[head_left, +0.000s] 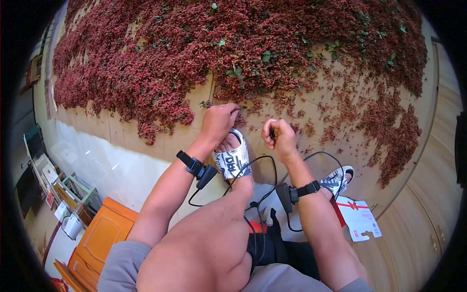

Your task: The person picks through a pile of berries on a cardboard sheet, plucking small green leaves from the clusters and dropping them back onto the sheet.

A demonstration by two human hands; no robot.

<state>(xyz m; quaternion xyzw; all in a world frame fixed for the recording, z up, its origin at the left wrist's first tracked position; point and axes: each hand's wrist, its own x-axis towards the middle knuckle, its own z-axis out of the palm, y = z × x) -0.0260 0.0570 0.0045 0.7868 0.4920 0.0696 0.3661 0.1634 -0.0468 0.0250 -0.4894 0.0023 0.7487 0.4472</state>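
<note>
Red peppercorn clusters (146,63) with a few green leaves lie in a thick spread over flat cardboard (228,104). My left hand (219,122) is closed low over the near edge of the spread, its fingertips turned down by some loose peppercorns (243,119). To its right, my right hand (281,137) is curled, with something dark showing inside the fingers. I cannot tell what either hand holds. Each wrist wears a black strap with a small device, the left device (197,169) and the right device (287,195), with cables hanging from them.
Between my arms is a foot in a white patterned slipper (232,163); the other slipper (338,179) is farther right. A white and red card box (357,219) lies beside it. An orange wooden chair (104,238) and shelf items stand left. Sparser peppercorns (394,131) lie right.
</note>
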